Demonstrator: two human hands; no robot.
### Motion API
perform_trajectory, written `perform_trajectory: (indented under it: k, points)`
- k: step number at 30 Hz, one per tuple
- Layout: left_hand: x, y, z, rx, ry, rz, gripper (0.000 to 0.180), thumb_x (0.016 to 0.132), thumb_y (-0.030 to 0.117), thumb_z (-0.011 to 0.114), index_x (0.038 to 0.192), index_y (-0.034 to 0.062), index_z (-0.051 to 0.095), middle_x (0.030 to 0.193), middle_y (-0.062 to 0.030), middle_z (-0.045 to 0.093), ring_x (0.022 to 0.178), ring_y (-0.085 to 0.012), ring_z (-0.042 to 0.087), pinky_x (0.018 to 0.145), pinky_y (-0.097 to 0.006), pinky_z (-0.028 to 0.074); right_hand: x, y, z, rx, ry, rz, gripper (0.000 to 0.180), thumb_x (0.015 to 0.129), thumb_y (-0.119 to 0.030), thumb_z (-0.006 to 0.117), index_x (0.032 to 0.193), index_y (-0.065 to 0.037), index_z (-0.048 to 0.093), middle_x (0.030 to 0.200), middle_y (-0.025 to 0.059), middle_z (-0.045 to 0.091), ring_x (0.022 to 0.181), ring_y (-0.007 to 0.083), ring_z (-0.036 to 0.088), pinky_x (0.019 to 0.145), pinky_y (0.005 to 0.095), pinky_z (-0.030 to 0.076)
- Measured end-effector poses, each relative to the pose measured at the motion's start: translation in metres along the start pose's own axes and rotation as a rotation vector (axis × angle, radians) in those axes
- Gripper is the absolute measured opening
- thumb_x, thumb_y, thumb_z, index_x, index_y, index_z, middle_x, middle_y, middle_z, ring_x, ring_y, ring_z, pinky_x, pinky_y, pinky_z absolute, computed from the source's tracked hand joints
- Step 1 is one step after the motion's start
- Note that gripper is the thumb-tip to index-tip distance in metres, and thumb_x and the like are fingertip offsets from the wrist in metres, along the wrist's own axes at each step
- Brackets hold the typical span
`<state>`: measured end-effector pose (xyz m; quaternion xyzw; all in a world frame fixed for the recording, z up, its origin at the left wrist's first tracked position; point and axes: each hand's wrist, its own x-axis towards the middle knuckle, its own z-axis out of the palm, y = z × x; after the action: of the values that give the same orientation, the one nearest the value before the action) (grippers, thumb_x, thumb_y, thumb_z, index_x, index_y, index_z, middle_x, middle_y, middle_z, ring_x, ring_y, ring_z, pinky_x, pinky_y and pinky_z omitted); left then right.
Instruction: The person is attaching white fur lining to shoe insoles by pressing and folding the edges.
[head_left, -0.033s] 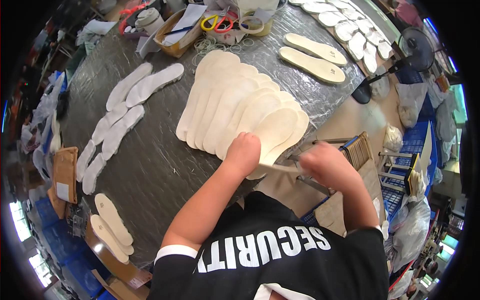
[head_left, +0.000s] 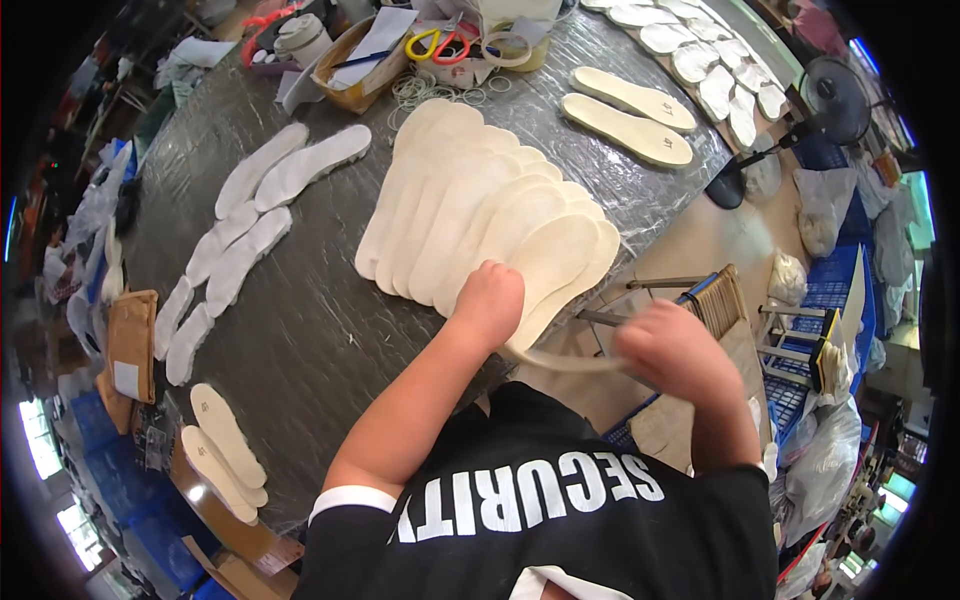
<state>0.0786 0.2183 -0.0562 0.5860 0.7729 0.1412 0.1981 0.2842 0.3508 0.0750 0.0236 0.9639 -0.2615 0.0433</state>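
A fanned row of cream shoe insoles [head_left: 430, 200] overlaps across the dark table. At its near right end my left hand [head_left: 490, 303] is closed, fingers on the lower edge of the front insoles [head_left: 565, 250]; what it grips is partly hidden. From beneath it a pale, bowed strip [head_left: 565, 362] runs right, perhaps an insole seen edge-on; blur keeps me from being sure. My right hand [head_left: 672, 350], slightly blurred, is closed at the strip's far end, past the table edge.
White insoles [head_left: 240, 250] lie at left, cream pairs at far right [head_left: 630, 115] and near left [head_left: 225, 455]. Scissors [head_left: 436, 46], rubber bands [head_left: 430, 92] and a cardboard box [head_left: 365, 75] sit at the back. A stool [head_left: 715, 300] and a fan [head_left: 830, 100] stand right.
My right hand has shifted slightly to the right. The pale strip now bows lower between the hands. The left hand has barely moved.
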Motion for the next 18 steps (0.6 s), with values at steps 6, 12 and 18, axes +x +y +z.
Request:
perform_trajectory:
  k: [6,12,18]
  points:
    - [0.019,-0.025,0.012,-0.178,0.069,0.08,0.007,0.074,0.001,0.06,0.078,-0.005,0.062,0.079,-0.0221,0.066,0.071,-0.0391,0.063,0.069,-0.044,0.052,-0.036,-0.032,-0.058,0.269,0.273,-0.182,0.017,0.068,-0.015,0.072,0.078,-0.006,0.062,0.074,0.0059,0.064,0.062,0.0239,0.058,0.06,0.0372,0.038]
    - [-0.005,-0.126,-0.048,-0.934,0.367,-0.334,0.019,0.08,0.017,0.072,0.083,-0.001,0.067,0.071,-0.0067,0.066,0.067,-0.0156,0.064,0.062,-0.032,0.051,0.081,-0.043,0.035,0.444,0.149,-0.144,0.018,0.075,-0.004,0.067,0.092,-0.006,0.067,0.076,0.011,0.065,0.072,0.0311,0.062,0.068,0.0393,0.049]
    - [-0.105,-0.289,-0.106,0.078,0.539,-0.511,0.021,0.075,0.018,0.074,0.088,0.0033,0.068,0.081,-0.0121,0.065,0.078,-0.0275,0.063,0.071,-0.039,0.051,0.189,-0.098,0.162,0.795,-0.199,-0.078,0.016,0.09,-0.017,0.061,0.102,-0.009,0.066,0.085,0.0129,0.07,0.079,0.0294,0.068,0.071,0.0361,0.052]
